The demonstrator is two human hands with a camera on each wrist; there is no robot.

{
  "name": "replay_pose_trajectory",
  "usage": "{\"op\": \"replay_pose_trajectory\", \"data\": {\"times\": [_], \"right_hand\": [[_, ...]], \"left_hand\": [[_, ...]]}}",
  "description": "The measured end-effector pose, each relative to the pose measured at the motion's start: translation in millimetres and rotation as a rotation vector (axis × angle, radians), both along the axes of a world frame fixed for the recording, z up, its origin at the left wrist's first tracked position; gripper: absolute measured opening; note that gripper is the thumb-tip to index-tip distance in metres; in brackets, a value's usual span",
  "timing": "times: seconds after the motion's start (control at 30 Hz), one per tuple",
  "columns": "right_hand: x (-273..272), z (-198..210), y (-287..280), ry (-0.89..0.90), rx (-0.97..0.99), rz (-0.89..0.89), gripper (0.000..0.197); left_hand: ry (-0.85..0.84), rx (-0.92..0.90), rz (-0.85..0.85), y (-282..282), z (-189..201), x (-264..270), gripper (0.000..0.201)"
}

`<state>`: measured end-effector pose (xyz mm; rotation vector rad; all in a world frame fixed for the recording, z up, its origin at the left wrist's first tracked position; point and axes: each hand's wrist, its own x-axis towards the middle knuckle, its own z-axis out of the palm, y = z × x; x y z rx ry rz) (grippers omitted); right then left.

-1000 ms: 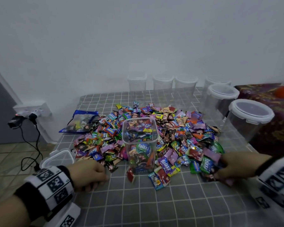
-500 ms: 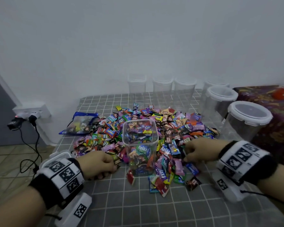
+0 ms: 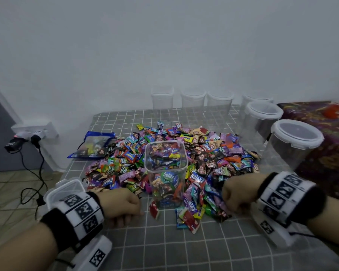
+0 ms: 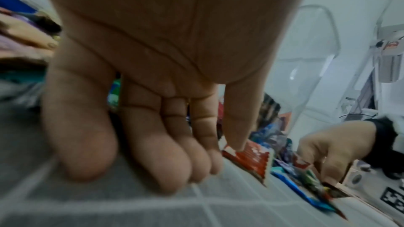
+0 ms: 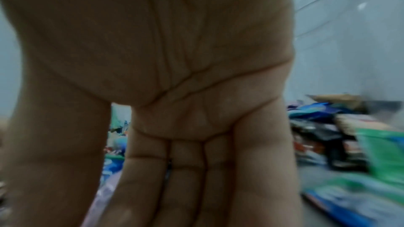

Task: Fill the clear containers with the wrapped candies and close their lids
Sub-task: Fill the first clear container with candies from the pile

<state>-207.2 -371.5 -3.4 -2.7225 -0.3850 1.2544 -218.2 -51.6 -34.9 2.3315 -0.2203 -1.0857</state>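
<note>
A square clear container, lidless and partly filled with wrapped candies, stands on the grey checked cloth in front of a big candy pile. My left hand rests just left of its base. The fingers point straight down onto the cloth, and the forefinger touches a red candy. My right hand is to the container's right, its straight fingers pressed down among loose candies. That view is blurred. Neither hand holds anything.
The container's lid lies at the table's left edge behind my left wrist. Several empty lidded clear jars line the back and right side. A blue candy bag lies at the back left. A power strip with cables hangs left.
My right hand has swept left from the pile's right edge towards the container, dragging candies along. My left hand has slid right, closer to the container's base.
</note>
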Motion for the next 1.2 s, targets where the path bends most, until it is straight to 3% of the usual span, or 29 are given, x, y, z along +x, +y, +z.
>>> {"op": "replay_pose_trajectory", "data": {"times": [0.17, 0.27, 0.37, 0.47, 0.57, 0.63, 0.77, 0.97, 1.2], "right_hand": [[22, -2, 29, -0.260, -0.002, 0.062, 0.031], [20, 5, 27, -0.346, -0.056, 0.120, 0.035], [5, 19, 15, -0.252, 0.023, 0.054, 0.030], [-16, 27, 20, -0.022, 0.178, 0.011, 0.009], [-33, 20, 41, 0.209, 0.268, 0.091, 0.033], [-35, 14, 53, 0.260, 0.249, 0.162, 0.044], [-21, 4, 59, 0.268, 0.244, 0.140, 0.050], [5, 13, 47, 0.130, 0.198, -0.011, 0.037], [26, 15, 45, -0.017, 0.240, -0.125, 0.045]], "left_hand": [[-0.222, -0.017, 0.077, -2, 5, 18, 0.016], [-0.258, -0.047, 0.043, 2, 15, 15, 0.016], [-0.226, 0.029, -0.034, 15, 24, 0, 0.022], [-0.087, 0.164, -0.089, 29, 27, -12, 0.021], [0.011, 0.240, -0.101, 31, 21, -13, 0.020], [0.013, 0.240, -0.084, 28, 15, -11, 0.017], [-0.016, 0.138, -0.019, 18, 9, 0, 0.015], [-0.052, -0.023, 0.084, 4, 12, 19, 0.012], [-0.134, 0.032, 0.118, -6, 33, 26, 0.015]]}}
